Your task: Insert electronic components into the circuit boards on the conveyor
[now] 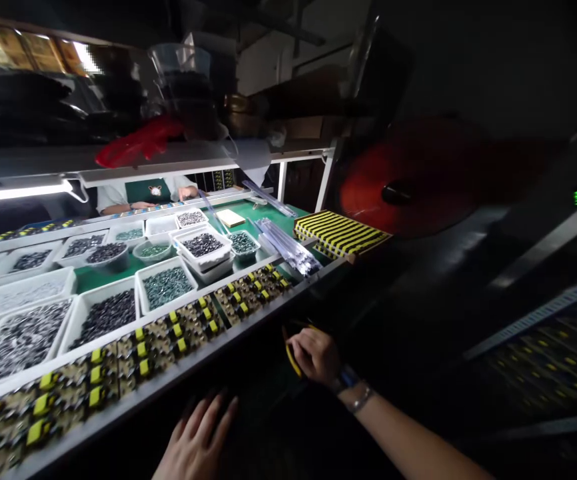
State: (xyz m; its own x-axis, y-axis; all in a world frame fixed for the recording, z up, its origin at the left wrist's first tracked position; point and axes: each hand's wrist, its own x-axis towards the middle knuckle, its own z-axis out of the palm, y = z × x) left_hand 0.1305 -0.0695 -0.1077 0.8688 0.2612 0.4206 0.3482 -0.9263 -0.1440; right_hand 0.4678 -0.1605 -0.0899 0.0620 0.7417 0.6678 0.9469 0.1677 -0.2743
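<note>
My left hand (199,437) lies low in the dark below the bench edge, fingers stretched out and apart, holding nothing. My right hand (314,355) is curled shut on a thin yellow band or handle (292,358) that I cannot name, in the shadow just under the bench front. A bracelet and watch sit on that wrist. Along the bench's front rail runs a row of small yellow-taped transformer parts (163,337), just above both hands.
White trays of small dark and grey parts (106,315) fill the green bench. A bundle of clear tubes (288,247) and a yellow-black striped stack (339,231) lie at right. Another person (148,193) sits across the bench. A red blurred disc (408,180) is at right.
</note>
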